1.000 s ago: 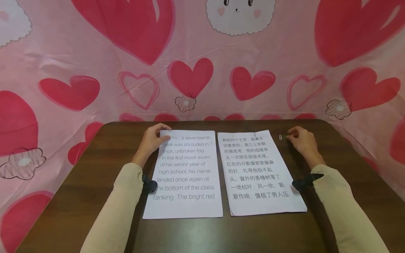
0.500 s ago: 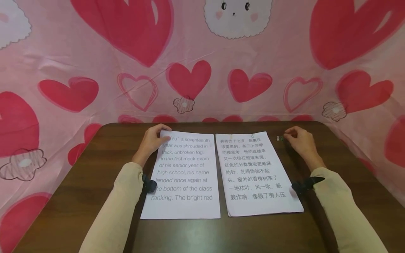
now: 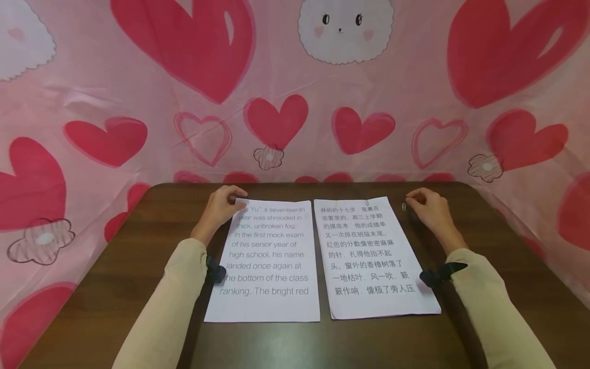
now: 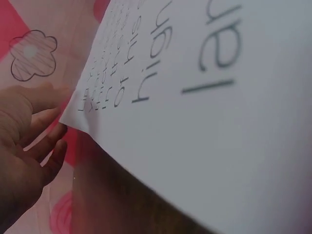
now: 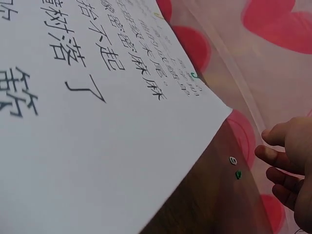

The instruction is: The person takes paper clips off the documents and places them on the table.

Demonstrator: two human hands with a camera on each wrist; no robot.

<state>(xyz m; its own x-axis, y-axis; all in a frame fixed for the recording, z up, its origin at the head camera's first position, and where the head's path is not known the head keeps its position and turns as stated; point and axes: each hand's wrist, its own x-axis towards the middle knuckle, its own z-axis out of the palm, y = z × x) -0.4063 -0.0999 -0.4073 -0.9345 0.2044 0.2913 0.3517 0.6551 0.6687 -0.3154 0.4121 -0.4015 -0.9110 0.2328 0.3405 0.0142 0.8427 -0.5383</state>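
Observation:
My left hand [image 3: 216, 211] pinches the top left corner of the paper with English print [image 3: 269, 251], thumb over it and fingers at the back edge. In the left wrist view that corner [image 4: 73, 117] lies between the fingers. To the right is a paper with Chinese print [image 3: 373, 256], a yellow paper clip [image 5: 158, 15] and a green one [image 5: 194, 75] on its top edge. My right hand [image 3: 432, 211] hovers beside two loose paper clips, one white [image 5: 233, 160] and one green [image 5: 238, 174]. Its fingers are slightly bent, with nothing between them.
The brown wooden table [image 3: 115, 287] carries both papers side by side with a narrow gap. Behind its far edge hangs a pink cloth [image 3: 152, 92] printed with hearts. Dark camera straps [image 3: 444, 273] sit on both wrists.
My right hand has moved a little left, toward the white clip, and covers the green loose clip in the head view. The left hand stays at the paper's corner. The head view has shifted slightly.

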